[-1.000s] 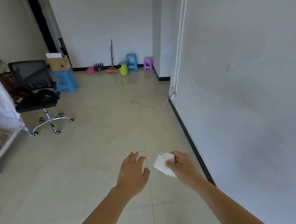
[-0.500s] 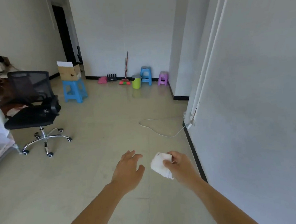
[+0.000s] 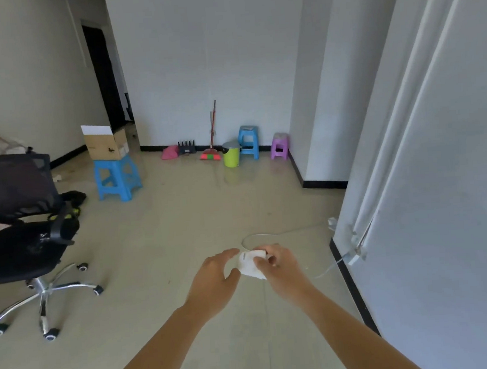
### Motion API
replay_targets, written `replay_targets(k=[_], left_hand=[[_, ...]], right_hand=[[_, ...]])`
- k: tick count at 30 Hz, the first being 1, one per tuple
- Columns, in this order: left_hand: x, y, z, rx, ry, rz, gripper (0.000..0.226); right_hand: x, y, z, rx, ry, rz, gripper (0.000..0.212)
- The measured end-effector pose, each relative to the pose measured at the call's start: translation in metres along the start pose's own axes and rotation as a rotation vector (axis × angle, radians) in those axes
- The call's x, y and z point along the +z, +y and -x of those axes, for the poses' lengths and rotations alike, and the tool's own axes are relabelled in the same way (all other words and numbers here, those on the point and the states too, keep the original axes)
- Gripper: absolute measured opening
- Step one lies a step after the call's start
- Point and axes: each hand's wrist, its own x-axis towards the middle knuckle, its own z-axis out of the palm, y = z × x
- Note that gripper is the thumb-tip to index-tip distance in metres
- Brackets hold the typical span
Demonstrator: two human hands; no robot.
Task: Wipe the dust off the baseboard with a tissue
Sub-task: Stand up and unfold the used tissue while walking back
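Note:
My right hand [image 3: 279,264] grips a crumpled white tissue [image 3: 250,264] above the floor, in the lower middle of the head view. My left hand [image 3: 215,278] is right beside it, fingers loosely extended with the tips at the tissue's left edge; whether they touch it is unclear. The black baseboard [image 3: 350,283] runs along the foot of the white wall at right, a short way right of my right hand. More black baseboard [image 3: 324,184] lines the far column and back wall.
A white cable [image 3: 271,234] lies on the tiled floor just beyond my hands, leading to a plug at the wall. A black office chair [image 3: 24,234] stands at left. Blue stool with a cardboard box [image 3: 105,142], green bin [image 3: 231,155], broom and small stools stand at the back.
The view tilted up and moved forward. My left hand closed in on the tissue held by my right hand, and both hands came together.

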Motion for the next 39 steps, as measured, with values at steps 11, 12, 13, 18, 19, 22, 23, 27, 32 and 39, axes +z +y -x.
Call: replay_targets(k=[11,12,13,18,19,22,23,27,32,39], left_hand=[[0.022,-0.052,-0.308,-0.011,0.044,0.294,0.008],[0.025,-0.057,-0.340,-0.013,0.056,0.300,0.005],[0.029,-0.060,-0.375,-0.015,0.067,0.314,0.007],[0.037,-0.072,-0.546,-0.067,0.078,0.369,0.002],[0.036,-0.075,-0.576,-0.067,0.078,0.369,0.004],[0.029,-0.083,-0.658,-0.074,0.062,0.371,0.009],[0.026,-0.087,-0.685,-0.088,0.052,0.377,0.010],[0.028,-0.114,-0.797,-0.202,0.015,0.474,0.010],[0.049,-0.174,-0.950,-0.298,-0.072,0.525,0.006],[0.065,-0.217,-1.192,-0.321,-0.139,0.549,0.004]], right_hand=[[-0.014,0.050,-0.302,0.016,0.083,-0.039,0.025],[-0.017,0.057,-0.333,0.019,0.094,-0.049,0.026],[-0.020,0.064,-0.366,0.019,0.107,-0.054,0.027],[-0.049,0.084,-0.536,0.015,0.108,-0.040,0.022],[-0.055,0.083,-0.569,0.023,0.098,-0.057,0.020],[-0.063,0.082,-0.662,0.044,0.029,-0.122,0.017],[-0.062,0.085,-0.692,0.054,0.016,-0.144,0.016],[-0.048,0.117,-0.809,0.130,-0.024,-0.243,0.020],[-0.027,0.159,-0.968,0.192,-0.011,-0.249,0.031],[-0.036,0.188,-1.199,0.269,-0.025,-0.228,0.028]])
